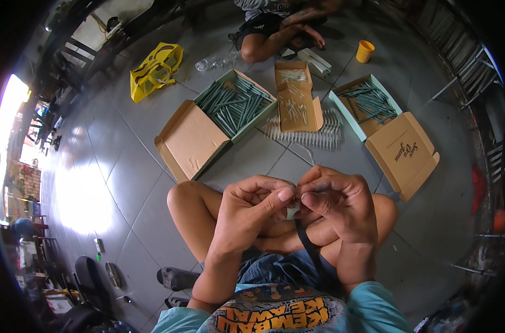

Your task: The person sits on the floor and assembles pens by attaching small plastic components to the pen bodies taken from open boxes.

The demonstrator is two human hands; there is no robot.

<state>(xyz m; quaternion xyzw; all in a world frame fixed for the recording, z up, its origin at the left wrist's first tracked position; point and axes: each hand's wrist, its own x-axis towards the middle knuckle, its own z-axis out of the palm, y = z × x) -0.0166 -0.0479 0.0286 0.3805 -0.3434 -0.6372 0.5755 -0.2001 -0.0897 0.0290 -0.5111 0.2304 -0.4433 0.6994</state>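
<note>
Left hand, right hand: fingertips pinched together, cannot tell on what. From hands: green sticks in open box, eleven o'clock; small carton, twelve.

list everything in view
left box: one, brown-green, front left
right box: one, brown-green, front right
rods: many, dark green, in both
small box: one, brown, between them
pieces: many, clear, in and around small box
object: one, white, beside small box
bag: one, yellow, far left
wrapping: some, clear, beside bag
cup: one, yellow, far right
co-worker: one, dark shorts, opposite
slippers: two, dark, lower left
clutter: uncounted, mixed, edges
shirt: one, teal, bottom
legs: two, bare, crossed
left hand, right hand: two, bare, centre
</note>
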